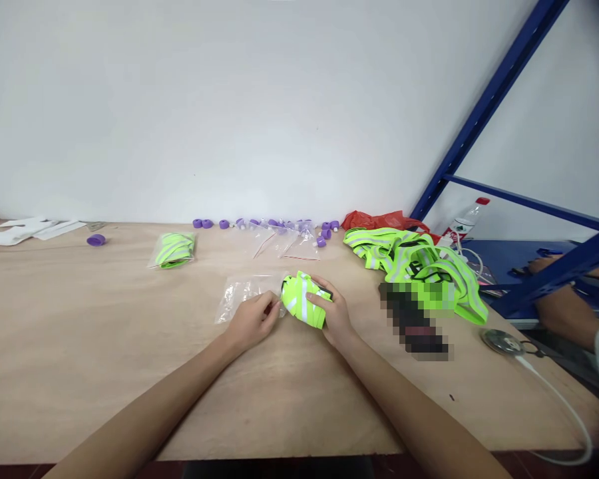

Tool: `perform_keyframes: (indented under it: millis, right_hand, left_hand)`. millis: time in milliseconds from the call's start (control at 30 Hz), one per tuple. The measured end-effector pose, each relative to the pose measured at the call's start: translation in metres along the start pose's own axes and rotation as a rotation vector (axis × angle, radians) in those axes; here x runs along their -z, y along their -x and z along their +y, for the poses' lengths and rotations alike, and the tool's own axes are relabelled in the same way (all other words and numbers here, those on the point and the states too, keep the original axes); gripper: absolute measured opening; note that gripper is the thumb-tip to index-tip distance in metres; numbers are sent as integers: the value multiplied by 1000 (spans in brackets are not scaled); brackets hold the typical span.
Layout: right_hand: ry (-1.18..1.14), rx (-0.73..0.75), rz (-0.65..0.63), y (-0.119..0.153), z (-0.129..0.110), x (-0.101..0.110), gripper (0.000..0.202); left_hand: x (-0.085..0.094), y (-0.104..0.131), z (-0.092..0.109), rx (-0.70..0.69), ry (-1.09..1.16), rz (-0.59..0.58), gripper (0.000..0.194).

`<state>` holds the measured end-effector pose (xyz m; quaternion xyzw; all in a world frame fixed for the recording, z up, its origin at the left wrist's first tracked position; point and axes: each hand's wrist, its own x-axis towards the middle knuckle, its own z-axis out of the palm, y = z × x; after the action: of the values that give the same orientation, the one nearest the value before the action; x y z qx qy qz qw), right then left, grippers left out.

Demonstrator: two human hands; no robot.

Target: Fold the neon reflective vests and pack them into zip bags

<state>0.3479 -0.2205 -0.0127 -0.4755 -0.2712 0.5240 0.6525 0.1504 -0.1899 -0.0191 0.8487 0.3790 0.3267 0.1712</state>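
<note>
Right hand (337, 319): fingers are closing round a folded yellow-green reflective bundle (302, 301), thumb pressing on its near face. The bundle is being held over the middle of the worktop (259, 412), its left end reaching the mouth of a flat clear bag (229, 299).

Left hand (252, 322): fingers are curling together at the right end of that bag, just beside the bundle; cannot tell whether they are pinching the film.

Farther left, a bagged bundle (174, 249), same yellow-green, is lying by itself. Beyond it to the left, a lone purple cap (96, 240) is sitting near white sheets (22, 231).

Far side, centre: more clear bags (299, 247) are lying in front of a row of purple pieces (223, 225).

To the right, a loose heap of reflective straps (409, 256) is spreading in front of a red plastic bag (379, 220). A pixelated dark item (414, 326) is lying at its near side. Nearer the right edge, a round shiny device (502, 342) is trailing a white cable (562, 392).

Far right: a bottle (466, 218) is standing behind a blue frame (479, 106); another person's forearm (566, 313) is resting beyond.
</note>
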Motion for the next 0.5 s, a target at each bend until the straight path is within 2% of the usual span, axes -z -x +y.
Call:
perform_keyframes:
  millis: [300,400,500]
  right_hand:
    - [86,-142,-205,3,-6,1,54]
    - [107,-127,-208,3,-4,1,51]
    - [133,-64,-158,4,2,0,53]
  left_hand:
    - [3,-2,-1,-104,-42,10,24]
    - [3,-3,-5,-179,-96,9,25]
    - [2,-4,-7,-270,-157,8,27]
